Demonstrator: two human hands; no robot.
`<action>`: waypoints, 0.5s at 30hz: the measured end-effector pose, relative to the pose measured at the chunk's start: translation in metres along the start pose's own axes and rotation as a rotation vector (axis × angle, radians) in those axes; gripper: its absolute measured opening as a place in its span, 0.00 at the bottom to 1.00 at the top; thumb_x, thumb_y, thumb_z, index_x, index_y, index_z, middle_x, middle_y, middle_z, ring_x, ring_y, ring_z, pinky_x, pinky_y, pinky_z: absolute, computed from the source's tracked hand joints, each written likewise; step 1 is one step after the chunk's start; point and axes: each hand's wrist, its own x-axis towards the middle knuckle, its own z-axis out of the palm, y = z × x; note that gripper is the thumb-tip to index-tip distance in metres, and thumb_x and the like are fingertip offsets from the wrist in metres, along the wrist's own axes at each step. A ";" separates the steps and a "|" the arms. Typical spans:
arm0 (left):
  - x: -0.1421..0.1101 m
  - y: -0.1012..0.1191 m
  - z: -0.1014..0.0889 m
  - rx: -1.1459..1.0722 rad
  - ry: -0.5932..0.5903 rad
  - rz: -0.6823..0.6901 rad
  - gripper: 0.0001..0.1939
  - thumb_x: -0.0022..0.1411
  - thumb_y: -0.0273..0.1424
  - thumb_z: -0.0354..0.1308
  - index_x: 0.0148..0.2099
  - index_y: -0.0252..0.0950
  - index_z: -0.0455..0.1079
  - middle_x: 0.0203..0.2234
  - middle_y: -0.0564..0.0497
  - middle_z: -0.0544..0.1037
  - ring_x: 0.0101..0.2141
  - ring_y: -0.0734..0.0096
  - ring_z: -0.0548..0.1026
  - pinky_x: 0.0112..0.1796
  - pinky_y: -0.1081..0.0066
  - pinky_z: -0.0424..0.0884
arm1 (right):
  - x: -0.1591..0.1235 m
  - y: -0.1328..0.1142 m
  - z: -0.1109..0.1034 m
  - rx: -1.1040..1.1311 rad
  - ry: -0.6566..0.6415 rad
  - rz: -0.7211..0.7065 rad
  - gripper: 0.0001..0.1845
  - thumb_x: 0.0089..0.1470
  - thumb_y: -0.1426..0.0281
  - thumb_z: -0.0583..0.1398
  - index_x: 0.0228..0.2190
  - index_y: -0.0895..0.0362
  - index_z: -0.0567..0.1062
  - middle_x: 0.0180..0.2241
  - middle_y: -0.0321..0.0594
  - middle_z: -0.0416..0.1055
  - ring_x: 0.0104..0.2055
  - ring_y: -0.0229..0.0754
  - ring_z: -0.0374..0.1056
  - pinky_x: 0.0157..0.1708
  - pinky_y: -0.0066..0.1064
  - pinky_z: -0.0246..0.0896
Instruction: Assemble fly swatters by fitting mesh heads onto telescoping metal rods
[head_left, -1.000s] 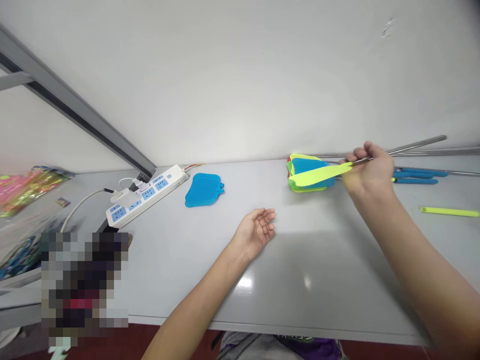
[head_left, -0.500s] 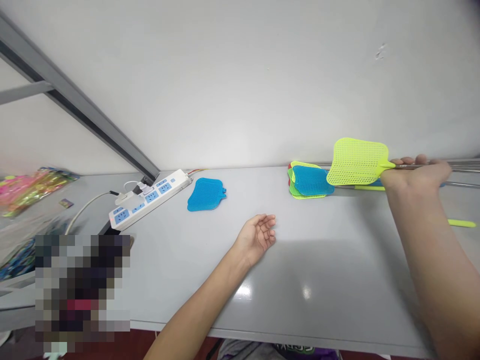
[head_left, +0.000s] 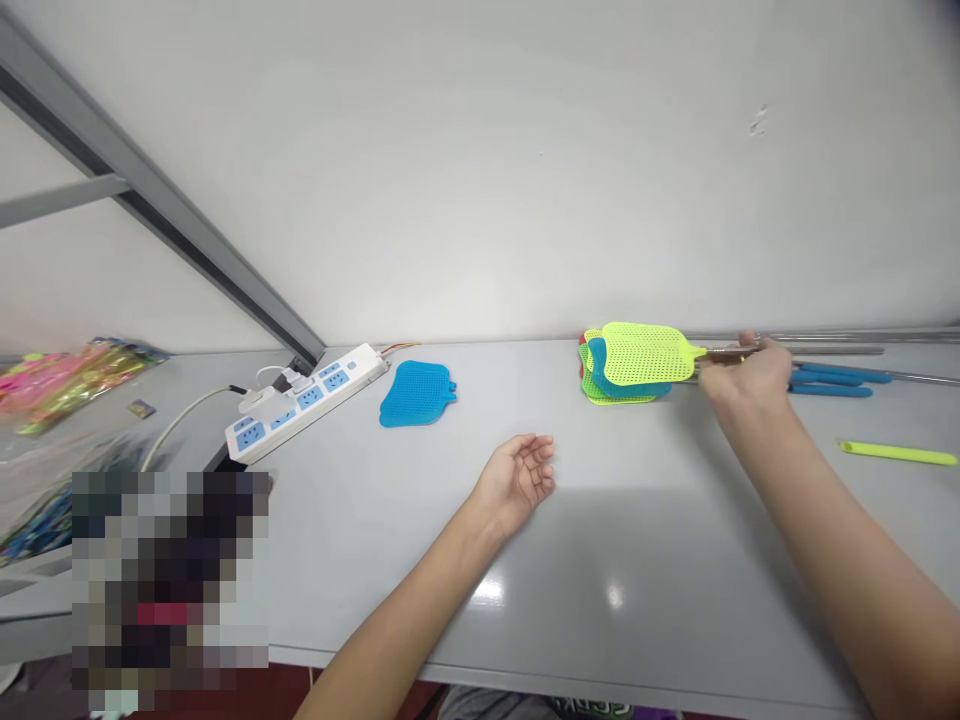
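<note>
My right hand point(head_left: 750, 378) is closed around the metal rod of a yellow fly swatter point(head_left: 645, 353). Its perforated head lies over a pile of swatters, among them a blue swatter point(head_left: 598, 368) and a green swatter point(head_left: 619, 398), with a bit of red at the pile's left edge. Beyond my fingers, several blue handles point(head_left: 831, 391) and metal rods point(head_left: 862, 336) point right. My left hand point(head_left: 517, 482) rests palm up on the table, empty, its fingers loosely bent. Up and left of it lies a loose blue swatter head point(head_left: 416, 393).
A loose yellow handle tube point(head_left: 898, 453) lies at the right. On the left, a white power strip point(head_left: 307, 405) with plugs and a cable sits on the grey table point(head_left: 360, 520). Farther left are plastic bags point(head_left: 82, 385) with colourful contents. A white wall backs the table.
My right hand has moved left and slightly down with the yellow fly swatter, whose head now covers the pile. More blue handles show. My left hand stays in place.
</note>
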 end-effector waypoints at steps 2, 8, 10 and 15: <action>0.000 0.000 0.000 -0.002 0.001 0.000 0.06 0.52 0.26 0.50 0.32 0.29 0.66 0.18 0.55 0.69 0.15 0.81 0.65 0.21 0.77 0.62 | -0.004 0.004 0.001 -0.023 0.048 0.012 0.09 0.51 0.73 0.43 0.27 0.60 0.61 0.24 0.34 0.47 0.20 0.28 0.48 0.15 0.19 0.49; 0.001 -0.001 0.000 -0.012 0.005 -0.004 0.06 0.52 0.26 0.50 0.32 0.29 0.66 0.18 0.55 0.70 0.16 0.81 0.65 0.21 0.77 0.61 | -0.011 0.009 0.004 -0.063 -0.018 0.143 0.08 0.50 0.74 0.48 0.26 0.59 0.66 0.20 0.31 0.45 0.17 0.28 0.46 0.13 0.20 0.44; 0.001 -0.002 -0.001 -0.014 0.003 -0.005 0.06 0.52 0.26 0.51 0.32 0.29 0.66 0.18 0.54 0.69 0.16 0.81 0.65 0.21 0.77 0.61 | -0.010 0.013 0.003 -0.083 -0.012 0.169 0.06 0.48 0.75 0.49 0.25 0.58 0.65 0.19 0.30 0.46 0.17 0.28 0.47 0.13 0.20 0.44; 0.000 -0.002 -0.001 -0.010 0.009 -0.004 0.06 0.51 0.27 0.51 0.32 0.29 0.66 0.18 0.54 0.69 0.16 0.81 0.65 0.21 0.77 0.61 | 0.000 0.027 -0.003 -0.180 -0.008 0.131 0.05 0.44 0.76 0.52 0.24 0.57 0.67 0.18 0.30 0.48 0.16 0.28 0.48 0.13 0.22 0.45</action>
